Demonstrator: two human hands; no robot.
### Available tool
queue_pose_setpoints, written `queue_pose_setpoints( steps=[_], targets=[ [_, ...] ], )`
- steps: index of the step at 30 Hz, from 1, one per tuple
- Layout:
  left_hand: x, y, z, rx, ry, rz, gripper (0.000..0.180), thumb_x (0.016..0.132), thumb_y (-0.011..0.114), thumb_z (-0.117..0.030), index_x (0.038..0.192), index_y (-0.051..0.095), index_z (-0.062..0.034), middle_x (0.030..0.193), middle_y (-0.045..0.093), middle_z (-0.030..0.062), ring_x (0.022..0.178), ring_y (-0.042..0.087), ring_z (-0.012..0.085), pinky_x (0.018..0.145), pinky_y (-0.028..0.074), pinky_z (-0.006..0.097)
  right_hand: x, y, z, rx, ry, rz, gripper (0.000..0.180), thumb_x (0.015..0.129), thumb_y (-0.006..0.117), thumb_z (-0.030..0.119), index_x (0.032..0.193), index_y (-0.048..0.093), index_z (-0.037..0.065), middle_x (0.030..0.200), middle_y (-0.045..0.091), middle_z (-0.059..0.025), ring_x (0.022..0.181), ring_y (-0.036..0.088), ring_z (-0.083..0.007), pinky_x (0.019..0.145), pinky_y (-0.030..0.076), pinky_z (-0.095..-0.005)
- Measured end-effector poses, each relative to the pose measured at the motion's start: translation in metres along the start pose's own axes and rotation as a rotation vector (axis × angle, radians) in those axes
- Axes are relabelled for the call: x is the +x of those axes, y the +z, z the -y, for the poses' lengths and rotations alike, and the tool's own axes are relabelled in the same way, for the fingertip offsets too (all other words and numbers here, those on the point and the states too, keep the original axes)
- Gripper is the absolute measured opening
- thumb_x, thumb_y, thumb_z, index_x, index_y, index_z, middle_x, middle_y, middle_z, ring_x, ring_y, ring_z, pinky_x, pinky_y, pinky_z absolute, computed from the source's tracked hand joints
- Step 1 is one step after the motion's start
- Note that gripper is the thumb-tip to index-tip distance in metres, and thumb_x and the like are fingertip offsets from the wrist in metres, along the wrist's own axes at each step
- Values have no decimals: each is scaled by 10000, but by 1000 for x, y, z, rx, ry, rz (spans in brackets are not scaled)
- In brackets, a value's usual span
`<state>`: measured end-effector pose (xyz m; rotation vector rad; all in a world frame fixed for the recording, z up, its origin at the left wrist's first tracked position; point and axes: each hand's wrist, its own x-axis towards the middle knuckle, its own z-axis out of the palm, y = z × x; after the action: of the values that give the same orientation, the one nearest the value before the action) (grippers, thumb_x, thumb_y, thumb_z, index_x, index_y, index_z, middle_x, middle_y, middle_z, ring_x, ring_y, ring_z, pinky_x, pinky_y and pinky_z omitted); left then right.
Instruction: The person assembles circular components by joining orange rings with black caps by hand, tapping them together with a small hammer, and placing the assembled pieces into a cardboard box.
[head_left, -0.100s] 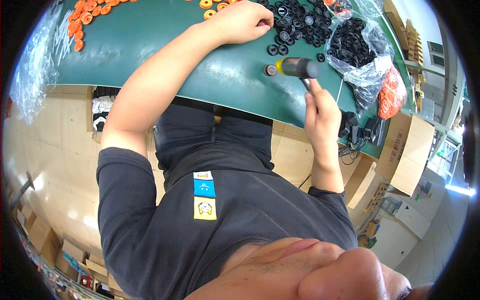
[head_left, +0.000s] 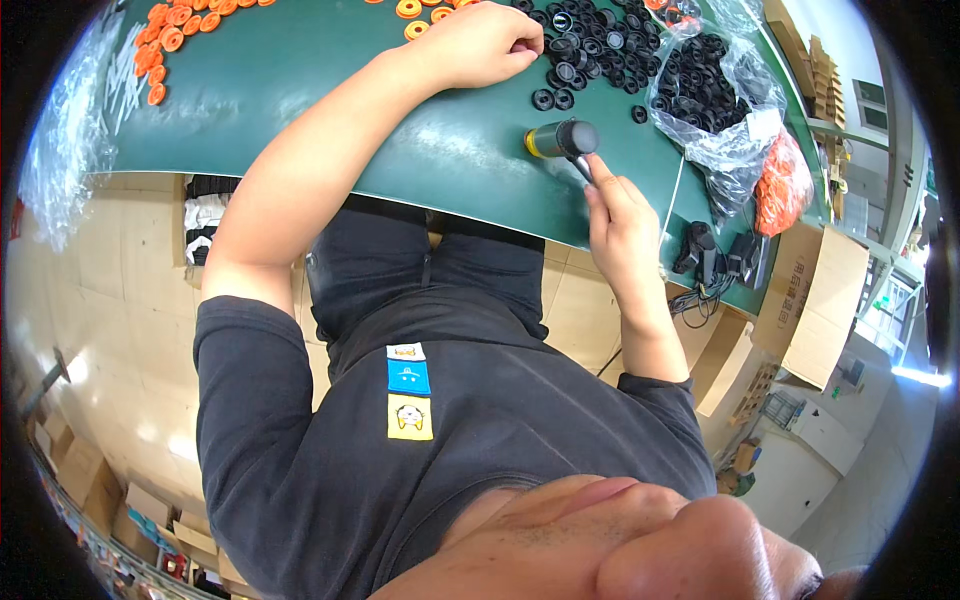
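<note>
And across came the mallet [head_left: 560,138], the right hand [head_left: 622,205] wrapped round its handle, its yellow end shifting left until it covered the small round piece on the green table [head_left: 300,80]. It looked like a strike, though contact couldn't be made out. The left hand [head_left: 490,45] lay curled beside the black caps [head_left: 605,50]; whether it gripped one, no telling! Dark printed characters marked the cardboard box [head_left: 825,320], while shirt patches [head_left: 408,378] carried small drawings.
</note>
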<state>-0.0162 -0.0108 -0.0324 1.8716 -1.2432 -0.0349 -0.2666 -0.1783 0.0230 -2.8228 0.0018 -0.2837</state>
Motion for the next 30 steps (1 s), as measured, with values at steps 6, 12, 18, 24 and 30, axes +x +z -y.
queue_pose_setpoints(
  steps=[6,12,18,24,30],
  targets=[
    [-1,-2,-3,-29,11,-10,154,832,614,-116,877,709,-3,869,692,190,861,676,373,777,544,446,-7,-3,-4,87,41,-81,408,897,668,44,1297,667,123,774,575,-124,672,598,-316,622,493,-428],
    [-6,3,-13,-5,76,69,153,852,624,-93,971,688,-21,894,674,136,822,673,312,755,536,431,-15,6,-14,61,38,-4,405,896,669,34,1296,663,96,783,601,-128,685,607,-325,633,497,-404],
    [-10,-1,-37,-62,139,412,257,779,744,-197,936,661,-12,829,630,132,802,651,316,721,523,416,-20,-2,-33,212,168,-100,375,954,629,71,1329,634,85,858,666,-129,716,647,-286,682,524,-373],
    [-12,13,-42,-59,143,490,310,743,824,-202,940,667,-20,861,636,104,790,641,269,711,522,374,-12,-2,-50,199,361,68,395,932,636,62,1323,596,20,980,663,-172,878,639,-319,786,506,-391],
    [-6,-2,-37,-435,-35,529,241,833,782,-115,1041,699,-26,891,627,-1,811,581,70,737,509,251,21,-1,-59,-176,-33,-220,394,829,715,30,1217,652,23,937,626,-152,913,609,-343,833,487,-435]
  ],
)
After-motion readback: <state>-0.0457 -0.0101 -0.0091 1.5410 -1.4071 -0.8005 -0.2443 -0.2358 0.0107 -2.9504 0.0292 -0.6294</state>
